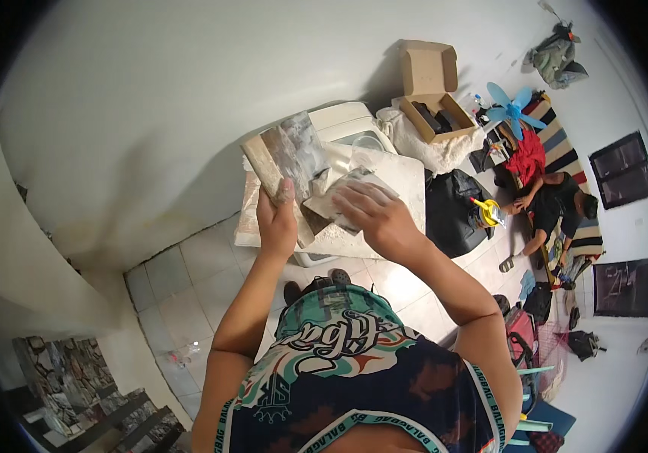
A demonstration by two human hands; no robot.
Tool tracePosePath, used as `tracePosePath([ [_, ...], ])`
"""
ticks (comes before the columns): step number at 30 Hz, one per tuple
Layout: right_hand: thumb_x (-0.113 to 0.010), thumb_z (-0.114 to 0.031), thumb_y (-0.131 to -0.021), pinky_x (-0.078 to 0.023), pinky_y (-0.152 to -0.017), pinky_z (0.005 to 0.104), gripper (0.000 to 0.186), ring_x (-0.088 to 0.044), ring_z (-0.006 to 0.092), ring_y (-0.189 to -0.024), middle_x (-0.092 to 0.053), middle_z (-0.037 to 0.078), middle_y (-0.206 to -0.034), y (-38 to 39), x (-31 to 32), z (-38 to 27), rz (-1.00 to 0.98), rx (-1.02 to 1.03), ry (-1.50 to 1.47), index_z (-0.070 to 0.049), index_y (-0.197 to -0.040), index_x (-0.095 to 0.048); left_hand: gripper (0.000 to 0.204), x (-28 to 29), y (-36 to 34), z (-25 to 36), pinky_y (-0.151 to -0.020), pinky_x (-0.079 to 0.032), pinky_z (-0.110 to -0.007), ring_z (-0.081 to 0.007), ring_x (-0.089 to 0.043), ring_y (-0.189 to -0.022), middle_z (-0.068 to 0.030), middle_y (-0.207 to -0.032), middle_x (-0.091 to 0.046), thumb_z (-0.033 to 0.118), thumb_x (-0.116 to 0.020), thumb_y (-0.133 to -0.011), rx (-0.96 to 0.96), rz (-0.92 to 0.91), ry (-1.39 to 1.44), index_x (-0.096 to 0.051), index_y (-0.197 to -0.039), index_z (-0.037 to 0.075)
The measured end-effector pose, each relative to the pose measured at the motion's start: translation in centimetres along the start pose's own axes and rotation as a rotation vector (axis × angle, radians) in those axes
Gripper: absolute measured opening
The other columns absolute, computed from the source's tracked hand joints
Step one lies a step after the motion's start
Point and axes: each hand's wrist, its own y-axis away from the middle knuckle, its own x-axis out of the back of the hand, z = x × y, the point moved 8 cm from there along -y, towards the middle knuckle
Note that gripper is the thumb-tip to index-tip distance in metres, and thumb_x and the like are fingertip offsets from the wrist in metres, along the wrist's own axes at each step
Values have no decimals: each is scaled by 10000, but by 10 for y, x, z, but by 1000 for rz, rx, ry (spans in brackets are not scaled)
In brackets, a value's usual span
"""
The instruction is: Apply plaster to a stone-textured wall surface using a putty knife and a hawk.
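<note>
My left hand (279, 226) grips the near edge of a dusty wooden board (286, 155), thumb on its pale side strip. The board tilts up over a white, powder-covered tabletop (405, 181); its face is streaked brown and grey. My right hand (377, 215) is closed over a pale, dusty sheet (324, 205), pressing it against the board's right part. White powder coats the right fingers. The sheet's kind cannot be made out, and the hand hides part of it.
Behind the tabletop stands a white appliance (339, 115). An open cardboard box (452, 124) rests on a white sack (415, 143). To the right are a black bag (448, 208), a yellow-topped container (488, 213), a blue fan (513, 111) and a seated person (554, 204).
</note>
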Motion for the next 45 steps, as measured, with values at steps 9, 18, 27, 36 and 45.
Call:
tracePosePath([
  [9, -554, -40, -747, -475, -914, 394, 379, -574, 300, -1097, -615, 151, -1164, 19, -27, 15, -134, 21, -100, -10, -1122, -605, 407, 16, -13, -4, -905, -404, -279, -150, -509, -1024, -107, -1149, -547, 247, -510, -971, -68, 41, -210, -438, -1252, -37],
  [18, -558, -85, -926, -502, -787, 326, 224, -630, 181, -896, -650, 107, -1009, 69, -65, 87, 601, -1037, -1494, 56, -1100, -571, 469, -1, -1, 8, -960, -376, -296, -175, -480, -1104, -134, -1236, -497, 253, -508, -969, -121, -14, -181, -379, -1297, -56],
  [27, -555, -95, -923, -512, -799, 363, 219, -629, 202, -863, -627, 87, -1005, 68, -112, 75, 889, -1195, -1801, 11, -1115, -540, 430, -25, 10, -18, -956, -382, -320, -200, -489, -1111, -160, -1237, -498, 197, -466, -976, -218, -113, -325, -368, -1291, -81],
  [36, -557, -72, -911, -536, -739, 377, 219, -629, 202, -823, -622, 91, -969, 71, -111, 71, 808, -1279, -1864, 23, -1107, -533, 315, -39, 31, -12, -755, -513, -371, -391, -610, -975, -249, -1075, -601, 95, -578, -868, -364, -453, -782, -511, -1137, -55],
  [45, -529, -80, -924, -543, -747, 368, 223, -642, 203, -824, -632, 86, -980, 49, -87, 68, 725, -1262, -1920, 4, -1131, -527, 403, -29, 35, -16, -775, -523, -417, -390, -600, -990, -201, -1195, -569, 38, -576, -823, -424, -546, -877, -489, -1214, -3],
])
